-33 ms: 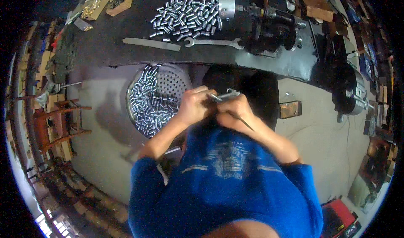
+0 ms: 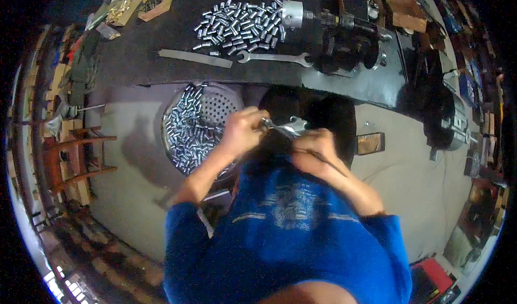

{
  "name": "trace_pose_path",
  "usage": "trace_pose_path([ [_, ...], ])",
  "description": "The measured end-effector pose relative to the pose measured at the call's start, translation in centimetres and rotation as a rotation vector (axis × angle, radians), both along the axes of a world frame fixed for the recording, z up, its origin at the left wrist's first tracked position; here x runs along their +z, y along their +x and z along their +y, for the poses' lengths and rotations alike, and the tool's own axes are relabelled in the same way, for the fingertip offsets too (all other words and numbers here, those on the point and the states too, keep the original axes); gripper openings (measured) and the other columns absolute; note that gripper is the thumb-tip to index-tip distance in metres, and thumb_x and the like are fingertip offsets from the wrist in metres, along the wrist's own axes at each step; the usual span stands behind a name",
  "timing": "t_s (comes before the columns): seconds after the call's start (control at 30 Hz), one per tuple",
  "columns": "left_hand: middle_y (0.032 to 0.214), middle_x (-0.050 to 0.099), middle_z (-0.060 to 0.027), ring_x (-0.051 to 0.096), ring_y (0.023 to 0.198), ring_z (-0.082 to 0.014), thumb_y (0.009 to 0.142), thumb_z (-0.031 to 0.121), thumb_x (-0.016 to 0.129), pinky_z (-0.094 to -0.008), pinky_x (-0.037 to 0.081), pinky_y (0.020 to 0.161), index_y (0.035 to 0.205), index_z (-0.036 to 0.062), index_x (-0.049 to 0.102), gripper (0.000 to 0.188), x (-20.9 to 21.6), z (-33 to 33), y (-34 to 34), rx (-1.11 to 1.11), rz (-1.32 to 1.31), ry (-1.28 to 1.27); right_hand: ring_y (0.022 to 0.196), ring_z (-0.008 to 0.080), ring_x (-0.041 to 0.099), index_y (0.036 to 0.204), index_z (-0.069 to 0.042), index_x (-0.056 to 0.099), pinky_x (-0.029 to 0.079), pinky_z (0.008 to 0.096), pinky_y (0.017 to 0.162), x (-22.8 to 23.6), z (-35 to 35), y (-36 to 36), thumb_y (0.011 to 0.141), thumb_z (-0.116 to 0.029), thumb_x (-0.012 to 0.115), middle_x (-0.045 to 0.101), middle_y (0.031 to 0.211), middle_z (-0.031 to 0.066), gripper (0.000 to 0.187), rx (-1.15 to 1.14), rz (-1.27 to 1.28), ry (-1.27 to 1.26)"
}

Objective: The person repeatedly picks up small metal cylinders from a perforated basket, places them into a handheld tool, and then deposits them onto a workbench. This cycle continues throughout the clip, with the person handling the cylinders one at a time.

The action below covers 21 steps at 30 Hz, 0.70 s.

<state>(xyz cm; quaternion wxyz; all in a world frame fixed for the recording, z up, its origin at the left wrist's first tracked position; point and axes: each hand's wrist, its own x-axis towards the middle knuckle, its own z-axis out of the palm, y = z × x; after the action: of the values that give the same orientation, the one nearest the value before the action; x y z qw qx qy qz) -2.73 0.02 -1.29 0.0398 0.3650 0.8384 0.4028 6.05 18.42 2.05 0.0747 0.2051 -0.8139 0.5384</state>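
Observation:
In front of my chest, my right hand [image 2: 316, 150] is closed around a silver metal tool that looks like a caliper [image 2: 295, 127]. Its jaws point towards my other hand, and a thin dark bar runs back along my wrist. My left hand [image 2: 243, 131] pinches at the tool's left end; whatever small piece sits between those fingertips is too blurred to make out. Beside my left forearm is a round perforated metal bowl [image 2: 229, 97], heaped with short shiny metal cylinders [image 2: 186, 126].
On the dark workbench [image 2: 134, 62] ahead lie more cylinders [image 2: 239, 27], an open-ended wrench [image 2: 274, 57] and a flat metal bar [image 2: 195, 57]. A machine with a silver chuck [image 2: 292, 14] stands right of them. A wooden chair [image 2: 81, 158] is at the left.
My hands have drawn apart: the right has shifted to the right and slightly down, the left a little to the left. More of the silver tool shows between them.

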Motion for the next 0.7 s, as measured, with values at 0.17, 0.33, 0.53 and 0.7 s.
trace_pose_path([
  [0.17,0.055,0.052,-0.0107,0.053,0.047,-0.022,0.065,0.015,0.067,-0.0324,0.042,0.047,0.077,0.0036,0.065,0.016,0.2,1.2,-6.7,0.099,0.209,-0.066,0.044,0.0262,0.044,0.048,-0.005,0.038,0.032,0.0353,0.04,2.5,2.5,2.4,0.052,-0.004,0.058,0.041,0.05,0.0082,0.021,-0.254,-0.033,0.06],
  [0.33,0.061,0.056,-0.015,0.057,0.057,-0.0317,0.068,0.024,0.066,-0.0387,0.046,0.054,0.069,0.0018,0.06,0.023,0.6,5.9,-15.9,0.168,0.325,-0.201,0.046,0.0242,0.044,0.048,-0.006,0.038,0.03,0.0334,0.043,1.4,1.4,3.2,0.052,-0.01,0.057,0.038,0.049,0.0086,0.019,-0.212,-0.053,0.043],
  [0.53,0.065,0.061,-0.0118,0.06,0.061,-0.0219,0.074,0.023,0.064,-0.0326,0.046,0.056,0.104,0.0015,0.058,0.037,1.3,8.0,-21.1,0.258,0.118,0.138,0.042,0.0241,0.04,0.048,-0.006,0.035,0.028,0.0334,0.041,0.3,1.5,3.6,0.052,-0.011,0.058,0.036,0.048,0.0077,0.023,-0.18,-0.081,-0.023],
  [0.7,0.055,0.053,-0.0031,0.045,0.044,-0.007,0.081,0.015,0.059,-0.024,0.037,0.045,0.101,-0.0017,0.059,0.026,4.0,1.4,-15.3,0.242,0.054,0.103,0.04,0.0227,0.038,0.045,-0.007,0.033,0.027,0.0308,0.041,0.2,1.7,4.2,0.049,-0.004,0.053,0.035,0.044,0.0061,0.021,-0.201,-0.144,0.005],
])
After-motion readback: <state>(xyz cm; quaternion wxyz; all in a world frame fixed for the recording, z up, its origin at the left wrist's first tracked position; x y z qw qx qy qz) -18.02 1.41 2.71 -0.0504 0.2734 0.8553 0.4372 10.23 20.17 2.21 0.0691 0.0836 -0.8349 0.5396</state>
